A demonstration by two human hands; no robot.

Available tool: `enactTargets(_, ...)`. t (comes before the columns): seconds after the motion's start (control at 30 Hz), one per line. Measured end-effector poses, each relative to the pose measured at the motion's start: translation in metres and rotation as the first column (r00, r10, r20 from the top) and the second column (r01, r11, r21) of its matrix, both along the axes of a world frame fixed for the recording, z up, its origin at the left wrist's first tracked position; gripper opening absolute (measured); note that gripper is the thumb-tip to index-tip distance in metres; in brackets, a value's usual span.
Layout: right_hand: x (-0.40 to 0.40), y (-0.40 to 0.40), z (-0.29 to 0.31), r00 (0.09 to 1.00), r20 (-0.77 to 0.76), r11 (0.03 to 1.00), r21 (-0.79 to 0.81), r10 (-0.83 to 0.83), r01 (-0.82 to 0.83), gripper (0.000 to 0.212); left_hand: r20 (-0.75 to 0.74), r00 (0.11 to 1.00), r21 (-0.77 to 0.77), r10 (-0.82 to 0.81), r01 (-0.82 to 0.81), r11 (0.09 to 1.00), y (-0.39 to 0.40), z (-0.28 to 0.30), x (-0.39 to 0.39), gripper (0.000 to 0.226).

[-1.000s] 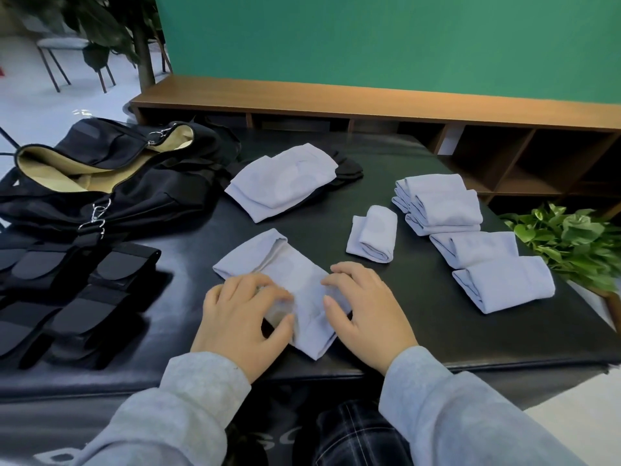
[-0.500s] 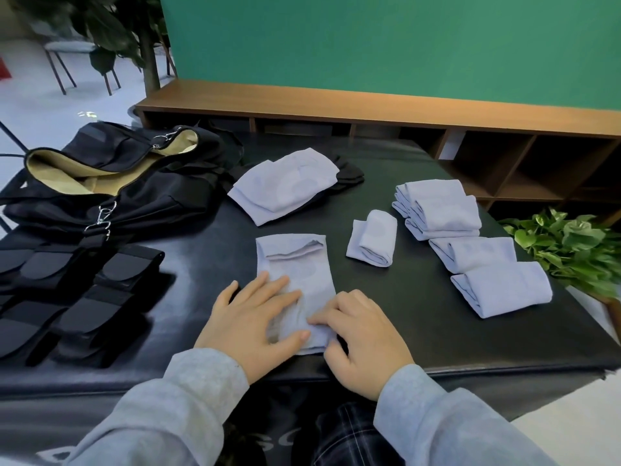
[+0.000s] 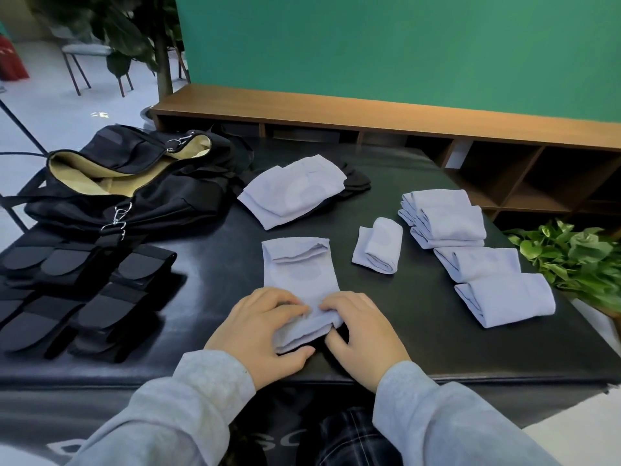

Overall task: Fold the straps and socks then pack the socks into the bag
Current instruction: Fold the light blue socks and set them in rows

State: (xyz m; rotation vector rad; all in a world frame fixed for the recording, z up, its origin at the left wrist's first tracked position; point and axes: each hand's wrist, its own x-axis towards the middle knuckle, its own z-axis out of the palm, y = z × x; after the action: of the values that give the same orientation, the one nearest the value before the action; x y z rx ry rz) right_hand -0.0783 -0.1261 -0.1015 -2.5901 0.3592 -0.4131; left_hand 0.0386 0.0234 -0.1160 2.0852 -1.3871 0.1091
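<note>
Since half a second ago both hands have curled up from lying flat and lifted the near end of the sock (image 3: 299, 274) into a roll. Left hand (image 3: 258, 334) grips that rolled end from the left, fingers bent over the top and thumb tucked under it; right hand (image 3: 366, 338) pinches it from the right, fingertips meeting the left ones on the fold. Both wrists rest at the near edge of the black table (image 3: 420, 338). Beyond the roll the sock lies flat, its open cuff pointing away. A small rolled sock (image 3: 378, 245) sits just to its right, with bare table between them; folded socks (image 3: 470, 250) are stacked further right, toward the table's right edge. More unfolded socks (image 3: 292, 191) lie behind. Folded straps (image 3: 84, 290) fill the left side, and the open bag (image 3: 127, 190) sits at the far left corner.
</note>
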Motion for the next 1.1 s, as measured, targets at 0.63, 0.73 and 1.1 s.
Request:
enactTargets(0.63, 0.025, -0.005, 0.005, 0.936, -0.063, 0.93, 0.102, -0.347, 0.352, 0.017, -0.354, 0.819, 0.057, 0.451, -0.463, 0.885, -0.01, 0.007, 0.007, 0.032)
enactTargets(0.73, 0.028, -0.005, 0.007, 0.925, -0.079, 0.925, 0.052, -0.371, 0.376, 0.022, -0.332, 0.797, 0.072, 0.504, -0.511, 0.856, -0.014, 0.009, 0.006, 0.029)
enactTargets(1.1, 0.036, -0.002, 0.008, 0.905, -0.132, 0.914, -0.089, -0.404, 0.396, 0.02, -0.133, 0.787, 0.166, 0.602, -0.582, 0.796, -0.028, 0.018, 0.007, 0.021)
